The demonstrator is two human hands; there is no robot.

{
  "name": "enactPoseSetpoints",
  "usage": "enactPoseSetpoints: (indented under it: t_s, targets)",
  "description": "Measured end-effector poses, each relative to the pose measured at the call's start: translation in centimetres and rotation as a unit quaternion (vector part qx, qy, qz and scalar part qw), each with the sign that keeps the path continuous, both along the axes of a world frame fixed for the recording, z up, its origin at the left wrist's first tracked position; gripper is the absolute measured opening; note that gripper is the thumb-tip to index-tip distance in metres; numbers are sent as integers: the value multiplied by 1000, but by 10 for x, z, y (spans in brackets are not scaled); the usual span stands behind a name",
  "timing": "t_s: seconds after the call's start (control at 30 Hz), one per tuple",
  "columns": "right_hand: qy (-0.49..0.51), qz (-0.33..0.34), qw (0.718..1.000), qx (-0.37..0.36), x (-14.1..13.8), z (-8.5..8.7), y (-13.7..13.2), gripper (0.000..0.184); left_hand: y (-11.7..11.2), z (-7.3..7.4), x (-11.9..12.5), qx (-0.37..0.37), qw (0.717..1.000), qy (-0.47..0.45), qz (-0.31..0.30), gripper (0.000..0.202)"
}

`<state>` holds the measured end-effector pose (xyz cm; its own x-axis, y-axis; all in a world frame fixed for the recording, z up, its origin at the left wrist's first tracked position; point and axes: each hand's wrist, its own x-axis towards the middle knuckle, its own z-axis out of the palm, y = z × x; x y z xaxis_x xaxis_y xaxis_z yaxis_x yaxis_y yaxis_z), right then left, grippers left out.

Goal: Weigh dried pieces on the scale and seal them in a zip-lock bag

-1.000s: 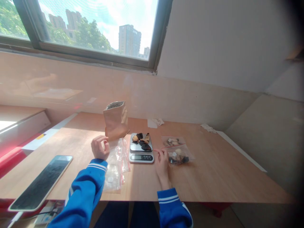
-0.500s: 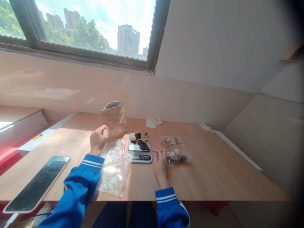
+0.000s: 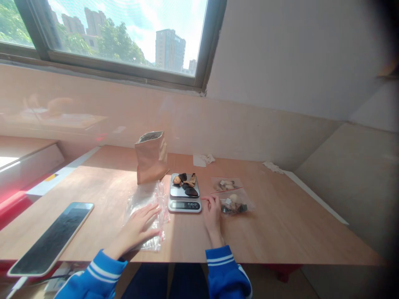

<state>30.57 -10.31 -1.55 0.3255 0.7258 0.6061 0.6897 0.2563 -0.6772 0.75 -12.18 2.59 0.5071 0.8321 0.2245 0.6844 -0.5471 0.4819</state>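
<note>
My left hand point(image 3: 141, 226) lies flat, fingers stretched out, on a stack of clear zip bags point(image 3: 157, 245) with red seal strips. To its right stands a small kitchen scale point(image 3: 184, 206) with a lit-up grey display. Several dark-skinned dried slices point(image 3: 190, 189), pale inside, rest on its metal plate. Beside the scale's right edge rests my right hand point(image 3: 212, 214), fingers loosely bent and the index finger pointing at the scale; nothing shows in it. Close to that hand are two filled zip bags, the nearer bag point(image 3: 234, 204) and the farther bag point(image 3: 227, 185), with dried pieces inside.
An open brown paper pouch point(image 3: 151, 160) stands upright behind the clear bags. A phone point(image 3: 51, 238) with a cable lies at the table's left. Crumpled tissue point(image 3: 204, 159) sits near the wall, and more tissue point(image 3: 272, 167) lies farther right. The table's front edge is close to me.
My left hand has come down from beside the pouch, opened from a closed shape, and now presses on the clear bags, which lie flatter. My right hand stays by the scale.
</note>
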Motion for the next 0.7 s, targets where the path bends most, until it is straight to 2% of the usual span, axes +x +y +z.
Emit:
enactPoseSetpoints:
  t_s: [0.13,0.27,0.43,0.57,0.63,0.7]
  targets:
    - [5,6,1000,0,1,2,-1,27,7,3,-14,18,999,1,44,45]
    - [18,31,999,10,-3,10,-4,26,7,11,-12,53,992,-51,103,44]
    - [52,127,991,1,-40,36,-19,21,-4,26,17,98,977,-147,118,44]
    - [115,247,958,-87,-79,61,-30,23,-8,34,43,102,973,-185,95,42]
    - [127,265,949,-113,-87,67,-30,29,-7,36,49,92,970,-204,98,40]
    - [154,239,950,-127,-86,67,-28,34,-5,38,50,85,956,-245,140,35]
